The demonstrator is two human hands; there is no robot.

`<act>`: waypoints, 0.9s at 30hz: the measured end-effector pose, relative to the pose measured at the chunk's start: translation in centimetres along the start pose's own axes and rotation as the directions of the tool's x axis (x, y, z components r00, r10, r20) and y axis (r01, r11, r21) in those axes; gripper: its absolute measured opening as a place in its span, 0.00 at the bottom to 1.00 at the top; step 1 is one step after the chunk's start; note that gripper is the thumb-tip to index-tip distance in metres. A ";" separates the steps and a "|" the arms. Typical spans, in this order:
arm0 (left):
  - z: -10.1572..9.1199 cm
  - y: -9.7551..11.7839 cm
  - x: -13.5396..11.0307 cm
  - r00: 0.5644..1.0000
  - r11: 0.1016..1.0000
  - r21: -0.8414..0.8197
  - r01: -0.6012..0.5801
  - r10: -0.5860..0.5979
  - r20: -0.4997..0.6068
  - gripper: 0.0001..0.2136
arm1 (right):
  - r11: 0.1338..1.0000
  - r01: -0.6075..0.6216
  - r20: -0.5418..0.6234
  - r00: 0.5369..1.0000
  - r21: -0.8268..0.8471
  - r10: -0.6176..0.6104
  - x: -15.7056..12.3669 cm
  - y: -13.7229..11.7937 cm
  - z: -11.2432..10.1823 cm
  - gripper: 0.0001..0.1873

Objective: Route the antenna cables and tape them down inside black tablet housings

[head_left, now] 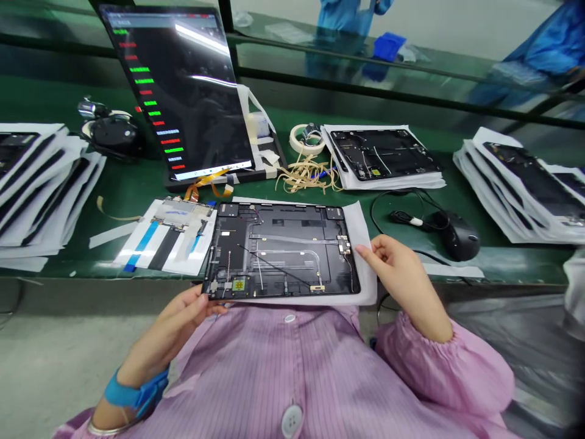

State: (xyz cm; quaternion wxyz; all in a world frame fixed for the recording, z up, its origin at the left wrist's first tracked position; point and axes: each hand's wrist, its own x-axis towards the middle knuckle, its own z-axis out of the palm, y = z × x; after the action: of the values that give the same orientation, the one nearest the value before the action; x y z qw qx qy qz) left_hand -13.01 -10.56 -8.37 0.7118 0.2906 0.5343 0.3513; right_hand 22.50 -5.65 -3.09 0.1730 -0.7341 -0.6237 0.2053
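A black tablet back panel, with cables and small parts on its inner face, lies on a white sheet at the near edge of the green bench. My left hand grips the panel's near left corner, thumb on top. My right hand holds the right edge of the panel and sheet, fingers curled under them. Both wrists come out of pink sleeves, and a blue strap circles the left wrist.
A tilted screen with coloured bars stands behind the panel. Stacks of panels on white sheets lie left, back right and far right. A black mouse, a tape roll, rubber bands and flex cables lie about. People in blue work behind.
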 end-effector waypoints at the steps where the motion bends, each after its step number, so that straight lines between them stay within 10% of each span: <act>1: 0.2 0.3 -0.2 1.000 1.000 -0.019 0.005 -0.005 -0.018 0.16 | 0.998 0.032 -0.019 0.999 0.048 -0.031 0.0 -0.1 0.2 0.18; 12: 1.0 3.5 -4.7 0.972 0.918 0.321 -0.234 0.232 0.045 0.12 | 0.625 -0.012 -0.175 0.956 0.781 0.236 -3.3 -1.7 -1.1 0.17; 19: 3.7 6.9 -2.4 0.868 0.953 0.148 -0.266 0.303 -0.393 0.26 | 0.443 -0.008 -0.027 0.997 0.897 0.073 -2.5 -3.4 0.4 0.25; 23: 4.3 8.8 -1.8 0.814 0.892 0.232 -0.389 0.451 -0.367 0.25 | 0.385 -0.085 0.082 0.996 0.919 0.024 -1.9 -3.8 1.6 0.24; 27: 2.2 9.8 -2.3 0.839 0.941 0.149 -0.303 0.337 -0.426 0.27 | 0.288 -0.146 0.141 0.989 0.946 0.038 -1.8 -5.1 1.7 0.22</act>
State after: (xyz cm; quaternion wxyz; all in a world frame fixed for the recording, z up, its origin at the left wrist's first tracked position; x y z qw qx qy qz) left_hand -13.18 -6.74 1.22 0.4901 0.3141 0.6398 0.5019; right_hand 17.06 -6.57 -1.79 0.5343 -0.5120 -0.3435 0.5783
